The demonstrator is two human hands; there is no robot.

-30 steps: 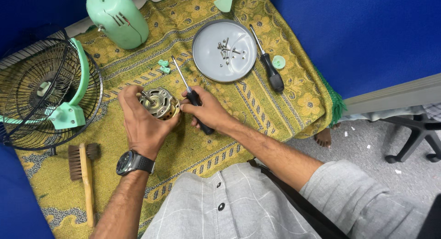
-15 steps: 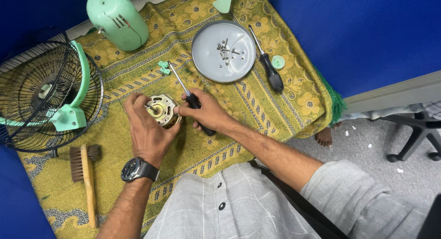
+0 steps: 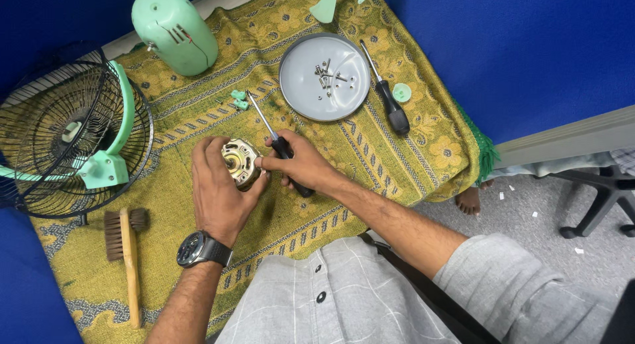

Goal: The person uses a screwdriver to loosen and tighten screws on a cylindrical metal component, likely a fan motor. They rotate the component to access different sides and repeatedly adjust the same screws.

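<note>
We saw bright, even overhead light and sharp focus throughout. Shadows stayed soft and short beneath the hands. The round metal plate (image 3: pixel 301 92) showed mild sheen; straight edges bowed slightly near the frame's borders.

The person wears a pale grey checked shirt (image 3: pixel 344 298) with dark buttons, sleeves rolled up, and a dark wristwatch (image 3: pixel 202 249) on the left wrist.

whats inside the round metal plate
A small heap of loose screws lies in the grey round plate, near its middle. Nothing covers them; what is under the plate cannot be seen.
</note>
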